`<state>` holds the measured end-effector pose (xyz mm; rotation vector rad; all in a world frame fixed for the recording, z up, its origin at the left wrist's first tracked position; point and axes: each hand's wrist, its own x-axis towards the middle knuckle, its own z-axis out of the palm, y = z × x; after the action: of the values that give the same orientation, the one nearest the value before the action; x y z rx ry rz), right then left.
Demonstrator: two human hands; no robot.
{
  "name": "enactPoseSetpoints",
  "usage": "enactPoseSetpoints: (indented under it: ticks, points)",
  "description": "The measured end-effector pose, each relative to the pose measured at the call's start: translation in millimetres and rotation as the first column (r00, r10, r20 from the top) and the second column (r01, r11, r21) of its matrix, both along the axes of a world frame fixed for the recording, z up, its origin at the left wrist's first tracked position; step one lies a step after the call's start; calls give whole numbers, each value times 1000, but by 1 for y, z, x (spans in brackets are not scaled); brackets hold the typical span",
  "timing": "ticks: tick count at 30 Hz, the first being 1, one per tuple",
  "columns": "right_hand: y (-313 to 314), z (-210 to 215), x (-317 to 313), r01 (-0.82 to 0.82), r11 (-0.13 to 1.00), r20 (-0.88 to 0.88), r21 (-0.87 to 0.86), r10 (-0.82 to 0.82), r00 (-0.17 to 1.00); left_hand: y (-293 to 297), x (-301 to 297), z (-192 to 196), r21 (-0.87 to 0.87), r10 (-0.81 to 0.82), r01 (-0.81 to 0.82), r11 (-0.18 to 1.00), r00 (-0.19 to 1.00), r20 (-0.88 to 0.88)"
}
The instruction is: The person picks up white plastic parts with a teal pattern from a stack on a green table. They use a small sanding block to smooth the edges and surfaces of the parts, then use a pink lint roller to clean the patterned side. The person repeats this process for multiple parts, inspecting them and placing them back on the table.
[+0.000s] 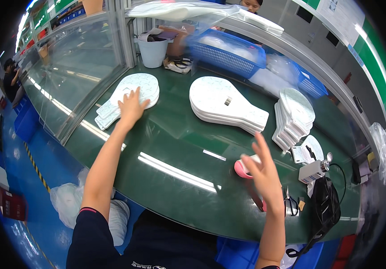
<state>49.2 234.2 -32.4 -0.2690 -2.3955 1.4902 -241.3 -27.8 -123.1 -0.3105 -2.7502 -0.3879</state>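
Observation:
My left hand [132,110] rests with fingers spread on a short stack of white, pale-patterned, paddle-shaped padded pieces [141,81] at the left of the table. In the middle lies a taller stack of similar pieces [208,94], with a small shiny item [228,101] on top. My right hand [267,179], slightly blurred, is raised nearer me with fingers apart and nothing visible in it. Partly behind it sits a round pink-and-white object [241,169] whose kind I cannot make out. A red strip-like tool [259,201] lies below, partly covered by that hand.
Another stack of padded pieces [293,116] stands at the right. Near it are a white bottle with a metal top [313,171], scissors [290,204] and a black bag [325,206]. A blue basket [229,56] and a white bin [152,53] line the green table's [170,130] back.

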Motion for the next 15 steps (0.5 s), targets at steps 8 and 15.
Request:
enactPoseSetpoints:
  ticks: [8,15]
  points:
    - [-48,0,31,-239,955,-54,-173,233,971,-27,-27,-10,-283,-285,202,938,911,-297]
    - [-57,-14,45,-245,946,3,-214,252,968,-42,-39,11,-367,-308,228,902,935,-177]
